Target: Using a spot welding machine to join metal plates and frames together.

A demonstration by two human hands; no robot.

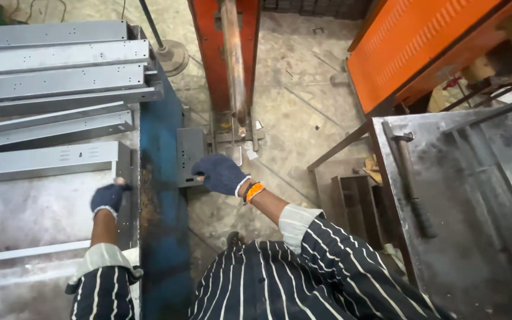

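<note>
The right hand, in a dark blue knit glove, is closed in a grip on the near edge of a small grey sheet-metal bracket, which stands upright just beyond the fingers, against the foot of the orange-red press. The bracket is a bent plate with small punched holes along one side; it looks flat, clean and unpainted (its far edge is partly hidden by the machine's base).

The left hand, gloved the same way, rests on the corner of a long grey channel panel at the edge of the steel bench. Its fingers curl over the panel's end, but whether they truly clamp it I cannot tell.

Judging by how things lie, the work is mid-way: beyond the left grip a stack of similar long panels sits in rows, all formed and punched, while the small bracket is the one piece in hand at the press. Nothing shows whether it has been pressed yet.

To the right of the right grip, well apart, a hammer lies on a second worn metal bench. Between the two hands runs a scuffed blue beam.
</note>
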